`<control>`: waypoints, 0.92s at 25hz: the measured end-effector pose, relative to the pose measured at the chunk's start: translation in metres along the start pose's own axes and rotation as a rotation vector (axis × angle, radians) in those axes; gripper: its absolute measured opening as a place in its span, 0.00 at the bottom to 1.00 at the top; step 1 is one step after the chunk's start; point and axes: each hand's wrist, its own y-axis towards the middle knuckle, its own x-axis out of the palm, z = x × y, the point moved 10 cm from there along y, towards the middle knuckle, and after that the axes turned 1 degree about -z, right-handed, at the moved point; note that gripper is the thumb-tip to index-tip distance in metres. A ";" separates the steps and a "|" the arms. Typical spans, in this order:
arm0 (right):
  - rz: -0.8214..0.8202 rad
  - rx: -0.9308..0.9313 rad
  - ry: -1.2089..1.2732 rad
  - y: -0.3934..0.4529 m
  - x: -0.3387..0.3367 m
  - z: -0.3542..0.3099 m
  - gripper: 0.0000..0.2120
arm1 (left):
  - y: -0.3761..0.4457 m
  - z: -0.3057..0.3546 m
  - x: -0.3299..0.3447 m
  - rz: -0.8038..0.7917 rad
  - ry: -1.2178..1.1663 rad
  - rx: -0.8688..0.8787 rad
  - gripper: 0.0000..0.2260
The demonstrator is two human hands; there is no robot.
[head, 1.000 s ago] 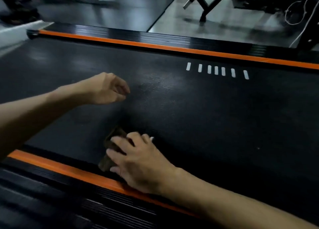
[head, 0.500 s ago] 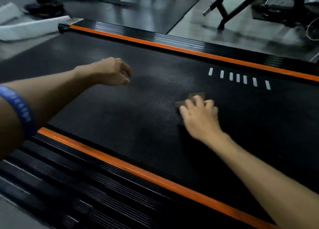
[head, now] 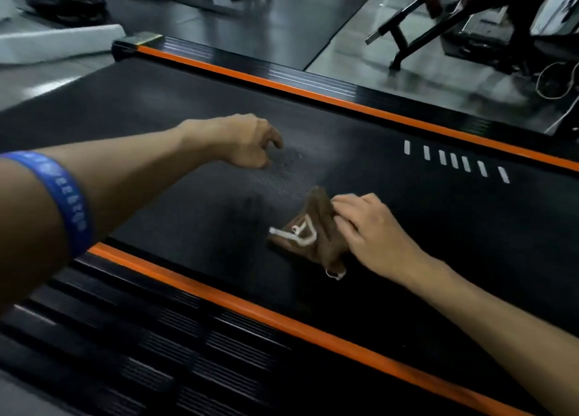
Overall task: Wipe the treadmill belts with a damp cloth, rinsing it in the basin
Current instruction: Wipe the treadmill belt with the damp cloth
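Wiping goes on: the right hand has pulled the brown cloth back toward the near orange strip since half a sec ago. Fingers pinch the cloth's edge; it's bunched up just left of the hand, on the belt. Left hand hovers w/ loose curled fingers, holding nothing. Looks like mid-stroke, more belt to do. No basin in sight.

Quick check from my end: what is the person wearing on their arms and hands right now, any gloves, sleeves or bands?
No gloves: the left hand and the right hand are both bare. No sleeves show on either forearm. The only thing worn is a blue wristband on the left arm, near the picture's left edge, with pale lettering too blurred to read. Nothing shows on the right wrist.
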 end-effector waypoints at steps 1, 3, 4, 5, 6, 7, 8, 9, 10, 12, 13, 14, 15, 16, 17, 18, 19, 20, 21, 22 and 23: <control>-0.060 -0.032 0.039 -0.005 0.010 -0.022 0.26 | 0.002 -0.001 0.000 0.007 -0.008 0.022 0.22; -0.256 -0.084 0.032 -0.020 0.044 -0.073 0.31 | 0.004 -0.003 0.002 0.034 -0.055 0.081 0.21; -0.329 -0.080 -0.014 -0.027 0.057 -0.090 0.33 | 0.004 -0.004 0.005 0.038 -0.083 0.108 0.21; -0.328 -0.106 -0.109 -0.028 0.061 -0.100 0.32 | 0.004 -0.006 0.010 0.036 -0.099 0.136 0.21; -0.291 -0.166 -0.216 -0.026 0.058 -0.106 0.31 | 0.003 -0.009 0.015 0.028 -0.108 0.164 0.21; -0.284 -0.214 -0.294 -0.025 0.055 -0.104 0.30 | 0.003 -0.013 0.021 0.019 -0.113 0.189 0.21; -0.304 -0.234 -0.327 -0.027 0.053 -0.099 0.29 | 0.004 -0.018 0.028 0.014 -0.111 0.205 0.21; -0.327 -0.253 -0.343 -0.029 0.051 -0.094 0.28 | 0.006 -0.023 0.035 0.013 -0.105 0.215 0.21; -0.350 -0.259 -0.360 -0.032 0.054 -0.091 0.28 | 0.007 -0.029 0.043 0.009 -0.101 0.221 0.20; -0.348 -0.178 -0.402 -0.036 0.059 -0.092 0.28 | 0.010 -0.033 0.059 -0.013 -0.065 0.218 0.20; -0.319 -0.135 -0.419 -0.036 0.060 -0.096 0.28 | 0.010 -0.033 0.065 -0.024 -0.043 0.210 0.21; -0.296 -0.111 -0.423 -0.034 0.061 -0.099 0.27 | 0.010 -0.033 0.068 -0.033 -0.037 0.204 0.21; -0.274 -0.113 -0.426 -0.035 0.061 -0.100 0.26 | 0.010 -0.032 0.070 -0.039 -0.051 0.206 0.21; -0.244 -0.127 -0.417 -0.034 0.058 -0.102 0.25 | 0.009 -0.031 0.069 -0.041 -0.070 0.209 0.21; -0.205 -0.151 -0.398 -0.032 0.054 -0.104 0.24 | 0.007 -0.030 0.067 -0.042 -0.074 0.211 0.21; -0.171 -0.195 -0.387 -0.031 0.051 -0.106 0.24 | 0.004 -0.028 0.065 -0.047 -0.064 0.213 0.21; -0.151 -0.242 -0.388 -0.032 0.052 -0.109 0.23 | 0.000 -0.027 0.066 -0.067 -0.054 0.206 0.21; -0.136 -0.272 -0.394 -0.030 0.054 -0.106 0.23 | -0.004 -0.026 0.068 -0.101 -0.035 0.188 0.21; -0.113 -0.272 -0.402 -0.023 0.053 -0.099 0.23 | -0.010 -0.025 0.072 -0.139 -0.009 0.174 0.21; -0.093 -0.241 -0.403 -0.011 0.050 -0.085 0.23 | -0.017 -0.023 0.076 -0.182 0.017 0.172 0.22; -0.063 -0.178 -0.406 0.007 0.044 -0.068 0.23 | -0.025 -0.023 0.081 -0.227 0.026 0.172 0.22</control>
